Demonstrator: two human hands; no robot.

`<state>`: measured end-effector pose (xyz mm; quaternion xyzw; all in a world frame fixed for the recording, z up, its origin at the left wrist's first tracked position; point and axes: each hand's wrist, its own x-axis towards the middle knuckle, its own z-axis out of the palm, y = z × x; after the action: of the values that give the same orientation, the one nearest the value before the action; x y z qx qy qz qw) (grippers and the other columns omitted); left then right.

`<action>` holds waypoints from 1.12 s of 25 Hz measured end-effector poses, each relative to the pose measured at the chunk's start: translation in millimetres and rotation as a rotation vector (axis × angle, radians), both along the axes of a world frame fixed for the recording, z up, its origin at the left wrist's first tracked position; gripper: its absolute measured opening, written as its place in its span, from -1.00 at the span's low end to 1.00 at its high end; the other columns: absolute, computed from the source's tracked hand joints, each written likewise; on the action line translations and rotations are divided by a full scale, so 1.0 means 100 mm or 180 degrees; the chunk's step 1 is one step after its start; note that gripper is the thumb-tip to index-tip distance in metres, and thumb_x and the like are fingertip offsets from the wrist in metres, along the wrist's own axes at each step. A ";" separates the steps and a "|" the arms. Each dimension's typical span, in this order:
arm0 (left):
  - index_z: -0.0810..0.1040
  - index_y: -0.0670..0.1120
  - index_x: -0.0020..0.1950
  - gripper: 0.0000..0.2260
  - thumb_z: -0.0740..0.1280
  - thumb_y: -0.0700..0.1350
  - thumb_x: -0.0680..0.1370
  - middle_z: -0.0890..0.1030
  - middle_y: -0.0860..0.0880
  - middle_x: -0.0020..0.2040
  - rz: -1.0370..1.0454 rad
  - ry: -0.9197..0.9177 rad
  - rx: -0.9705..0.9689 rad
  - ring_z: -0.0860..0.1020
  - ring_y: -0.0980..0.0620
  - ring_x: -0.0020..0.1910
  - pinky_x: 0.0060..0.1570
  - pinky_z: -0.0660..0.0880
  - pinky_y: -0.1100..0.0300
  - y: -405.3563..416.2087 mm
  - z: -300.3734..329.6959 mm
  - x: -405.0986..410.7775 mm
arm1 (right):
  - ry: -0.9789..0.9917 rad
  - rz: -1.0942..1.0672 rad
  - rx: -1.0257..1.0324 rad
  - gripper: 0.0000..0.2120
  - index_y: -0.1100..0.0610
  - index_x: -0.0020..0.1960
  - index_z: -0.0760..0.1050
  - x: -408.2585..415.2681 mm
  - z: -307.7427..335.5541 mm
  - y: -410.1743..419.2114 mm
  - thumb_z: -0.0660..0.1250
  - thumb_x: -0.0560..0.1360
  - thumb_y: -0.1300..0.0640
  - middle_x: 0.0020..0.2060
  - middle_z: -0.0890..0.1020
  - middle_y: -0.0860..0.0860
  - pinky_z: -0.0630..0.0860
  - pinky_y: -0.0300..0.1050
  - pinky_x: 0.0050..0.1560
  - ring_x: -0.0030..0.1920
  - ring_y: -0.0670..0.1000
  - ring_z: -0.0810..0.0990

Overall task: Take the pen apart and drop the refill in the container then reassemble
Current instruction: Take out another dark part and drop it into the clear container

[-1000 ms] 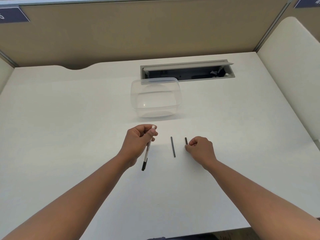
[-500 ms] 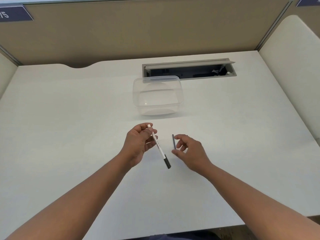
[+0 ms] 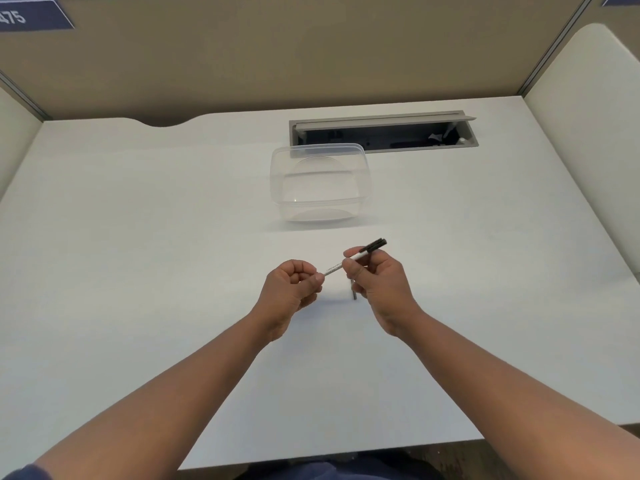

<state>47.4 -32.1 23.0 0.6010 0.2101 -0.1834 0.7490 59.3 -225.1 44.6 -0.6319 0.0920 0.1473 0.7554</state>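
A white pen (image 3: 349, 259) with a black end is held above the desk between both hands, slanting up to the right. My left hand (image 3: 294, 287) pinches its lower left end. My right hand (image 3: 379, 282) grips it near the black end, which sticks out past the fingers. A thin dark rod, the refill (image 3: 354, 292), lies on the desk partly hidden under my right hand. A clear plastic container (image 3: 320, 181) stands without a lid beyond the hands, with nothing visible inside.
A grey cable tray (image 3: 382, 133) with its lid up is sunk into the white desk (image 3: 138, 220) behind the container. Beige partition walls close off the back and both sides. The desk's front edge runs just below my forearms.
The pen has swung from hanging point-down in my left hand to lying between both hands. My right hand left the desk and took hold of the pen near its black end.
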 end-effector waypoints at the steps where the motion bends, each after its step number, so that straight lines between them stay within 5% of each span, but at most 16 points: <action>1: 0.63 -0.06 -0.05 -0.87 0.54 -0.17 0.48 0.65 0.01 -0.21 -0.0208 -0.0167 0.0406 0.60 0.04 -0.17 -0.16 0.54 0.20 0.01 -0.03 -0.01 | -0.0128 0.0055 -0.0196 -0.92 -0.01 -0.03 0.67 0.02 0.00 -0.01 0.45 0.53 0.16 -0.32 0.61 -0.09 0.48 -0.16 -0.21 -0.25 -0.04 0.53; 4: 0.65 0.12 0.10 -0.76 0.54 -0.02 0.45 0.64 0.11 0.18 -0.0968 -0.0637 0.2255 0.55 0.12 0.18 0.11 0.50 0.10 0.08 -0.09 0.05 | -0.0646 0.0154 -0.1031 -0.94 -0.06 0.00 0.62 0.09 0.01 -0.05 0.41 0.55 0.09 -0.26 0.67 -0.02 0.58 -0.09 -0.13 -0.17 0.06 0.63; 6: 0.51 0.19 0.38 -0.49 0.52 0.09 0.45 0.38 0.06 0.53 -0.1747 -0.0708 0.3571 0.28 -0.04 0.53 0.42 0.32 -0.12 0.17 -0.12 0.12 | -0.0966 0.0353 -0.1546 -0.95 -0.12 -0.02 0.56 0.13 0.00 -0.07 0.37 0.57 0.04 -0.24 0.68 -0.06 0.57 -0.10 -0.15 -0.19 0.07 0.64; 8: 0.28 0.25 0.54 -0.24 0.51 0.23 0.39 0.03 0.05 0.67 -0.2339 -0.0523 0.4068 -0.08 -0.13 0.64 0.51 0.04 -0.28 0.24 -0.14 0.19 | -0.1255 0.0675 -0.2024 -0.98 -0.05 0.00 0.51 0.13 -0.02 -0.07 0.33 0.60 0.06 -0.25 0.66 -0.03 0.57 0.00 -0.15 -0.23 0.10 0.60; 13: 0.01 0.30 0.60 0.08 0.57 0.29 0.24 -0.20 0.07 0.67 -0.2923 -0.0083 0.4088 -0.27 -0.28 0.61 0.45 -0.03 -0.46 0.30 -0.18 0.26 | -0.1940 0.0879 -0.2644 -0.85 0.14 0.00 0.45 0.15 -0.04 0.04 0.29 0.63 0.05 -0.22 0.70 -0.05 0.57 0.09 -0.17 -0.32 -0.02 0.60; 16: 0.00 0.29 0.61 0.09 0.59 0.27 0.23 -0.19 0.07 0.67 -0.2924 -0.0092 0.4094 -0.25 -0.29 0.61 0.44 0.00 -0.46 0.30 -0.19 0.27 | -0.2095 0.0927 -0.2897 -0.83 0.17 0.03 0.46 0.09 -0.11 0.07 0.26 0.65 0.06 -0.21 0.70 0.00 0.56 0.13 -0.11 -0.21 0.13 0.65; 20: 0.01 0.28 0.61 0.09 0.59 0.26 0.24 -0.18 0.06 0.67 -0.2900 -0.0128 0.4096 -0.25 -0.29 0.61 0.45 0.01 -0.47 0.30 -0.19 0.27 | -0.1829 0.1007 -0.2895 -0.90 0.15 -0.01 0.44 0.08 -0.13 0.10 0.23 0.64 0.13 -0.42 0.57 -0.07 0.54 0.17 -0.12 -0.36 0.16 0.52; 23: 0.02 0.27 0.61 0.09 0.60 0.25 0.24 -0.17 0.07 0.68 -0.2864 -0.0116 0.4072 -0.25 -0.28 0.61 0.45 0.00 -0.46 0.29 -0.16 0.27 | -0.1864 0.1066 -0.2893 -0.90 0.11 -0.03 0.40 0.12 -0.11 0.10 0.21 0.64 0.10 -0.33 0.66 0.05 0.54 0.10 -0.18 -0.35 0.18 0.56; 28: 0.04 0.28 0.61 0.09 0.60 0.24 0.23 -0.16 0.08 0.68 -0.2805 -0.0144 0.4054 -0.25 -0.27 0.61 0.46 -0.01 -0.46 0.29 -0.17 0.26 | -0.1792 0.1109 -0.2886 -0.90 0.07 -0.04 0.37 0.06 -0.12 0.11 0.18 0.63 0.08 -0.39 0.59 -0.02 0.47 0.08 -0.14 -0.35 0.17 0.51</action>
<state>73.3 -2.8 6.2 0.9475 0.0013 -0.2959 0.1211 65.0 -214.3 32.4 -0.9141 -0.1649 0.0413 0.3681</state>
